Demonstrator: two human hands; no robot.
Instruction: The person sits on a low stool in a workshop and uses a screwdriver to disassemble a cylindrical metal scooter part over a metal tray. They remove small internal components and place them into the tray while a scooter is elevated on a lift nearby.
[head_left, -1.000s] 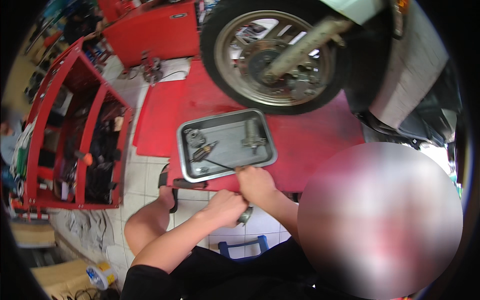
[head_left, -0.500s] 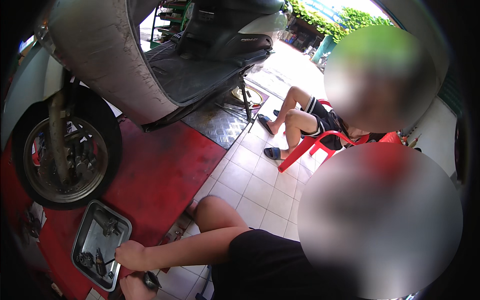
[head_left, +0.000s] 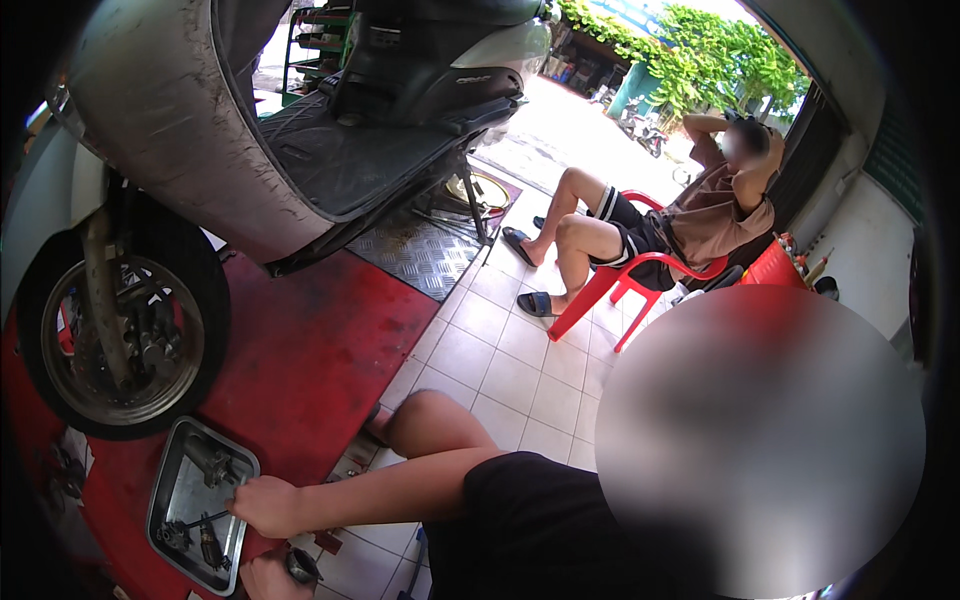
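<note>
My right hand [head_left: 265, 507] is closed at the right rim of a shallow metal tray [head_left: 252, 470]. A thin dark rod [head_left: 208, 518] runs from its fingers over the tray, toward a small metal part [head_left: 174, 535]. Just below, my left hand [head_left: 270, 577] is partly cut off by the picture's lower edge. It appears closed around a dark, round, cup-like metal part [head_left: 303, 566]. Inside the tray also lie a larger grey metal part [head_left: 212, 462] and a dark, slim cylindrical part [head_left: 211, 545].
The tray rests on a red platform [head_left: 310, 330]. Beyond it stands a grey scooter [head_left: 170, 120], its front wheel [head_left: 120, 340] close to the tray. A person [head_left: 700, 215] sits on a red plastic chair [head_left: 590, 300] on the tiled floor [head_left: 500, 370]. My knee [head_left: 430, 420] is beside the platform.
The view has shifted slightly, so the scooter sits farther left and the tray a little lower. More of the thin rod now shows over the tray. Both hands stay close together.
</note>
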